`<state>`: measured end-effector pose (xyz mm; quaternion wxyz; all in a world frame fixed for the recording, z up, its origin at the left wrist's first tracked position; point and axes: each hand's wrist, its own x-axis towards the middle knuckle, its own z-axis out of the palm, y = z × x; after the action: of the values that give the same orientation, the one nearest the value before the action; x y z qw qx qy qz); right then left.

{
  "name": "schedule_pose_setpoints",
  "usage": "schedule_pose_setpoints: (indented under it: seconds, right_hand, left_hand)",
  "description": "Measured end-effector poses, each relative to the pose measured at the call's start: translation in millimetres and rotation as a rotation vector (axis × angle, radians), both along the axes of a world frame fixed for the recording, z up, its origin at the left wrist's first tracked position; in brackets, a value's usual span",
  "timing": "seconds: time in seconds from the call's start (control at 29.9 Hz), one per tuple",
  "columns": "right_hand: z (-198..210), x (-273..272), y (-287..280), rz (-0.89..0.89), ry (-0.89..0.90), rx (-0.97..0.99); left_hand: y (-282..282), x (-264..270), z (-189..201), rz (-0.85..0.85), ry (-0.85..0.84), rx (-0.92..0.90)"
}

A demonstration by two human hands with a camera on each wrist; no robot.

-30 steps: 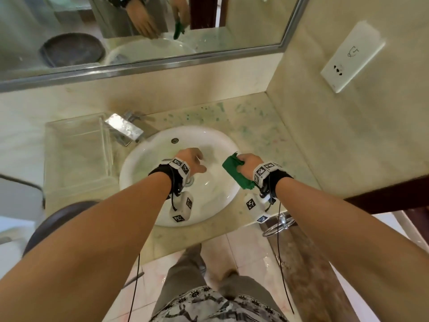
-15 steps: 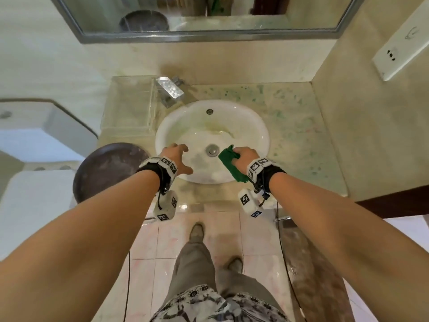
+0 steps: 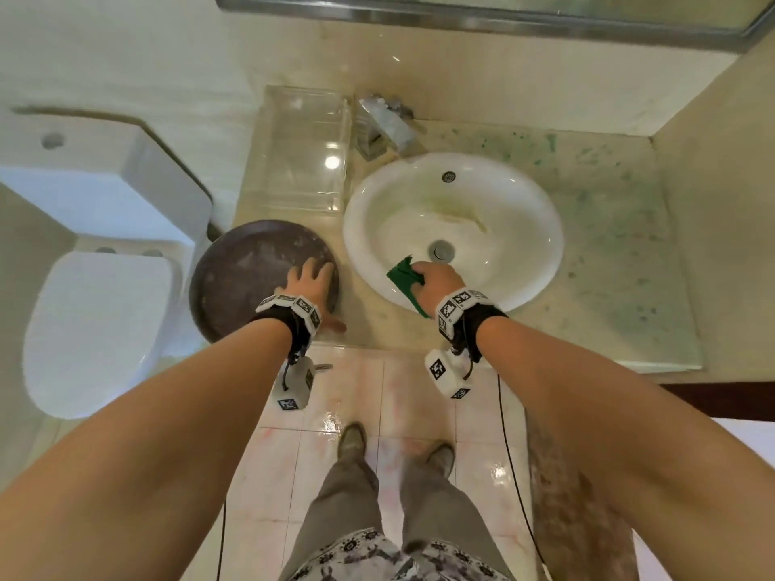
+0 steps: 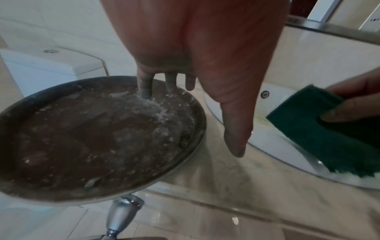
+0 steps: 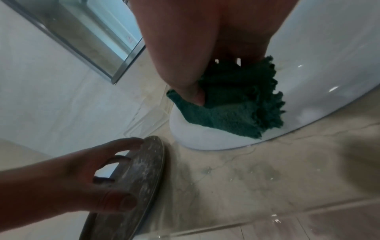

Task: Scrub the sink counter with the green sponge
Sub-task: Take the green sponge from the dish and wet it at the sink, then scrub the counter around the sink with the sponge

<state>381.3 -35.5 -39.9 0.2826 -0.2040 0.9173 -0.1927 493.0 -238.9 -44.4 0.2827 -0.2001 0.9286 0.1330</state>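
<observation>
1. We are pinching the dark green scrubbing sponge (image 3: 403, 283) in our right hand (image 3: 436, 283), its grip curled, low over the white oval basin's (image 3: 524, 211) near rim.
2. Our left hand (image 3: 308, 283) has shifted onto the round brown dusty tray (image 3: 239, 270), fingers spread, grasping nothing.
3. The speckled beige marble worktop (image 3: 620, 245) is awaiting scrubbing.

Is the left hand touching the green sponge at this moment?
No, the left hand rests with spread fingers on the dark round pan, while the right hand grips the green sponge.
</observation>
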Motion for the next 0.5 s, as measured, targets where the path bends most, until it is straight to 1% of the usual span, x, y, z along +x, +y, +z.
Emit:
schedule_pose_setpoints:
  seconds: [0.17,0.3,0.37,0.5]
  right_hand:
    - [-13,15,-36,0.087,0.128,0.033]
    - [-27,27,-50,0.162,0.242,0.076]
    - [-34,33,-53,0.225,0.23,0.115]
    - [-52,45,-52,0.306,0.122,0.176]
  left_hand:
    - [-9,11,-24,-0.091,-0.049,0.005]
    - [-12,13,-37,-0.138,-0.091,0.019]
    - [-13,16,-43,-0.156,-0.109,0.026]
    - [-12,18,-51,-0.173,-0.106,-0.001]
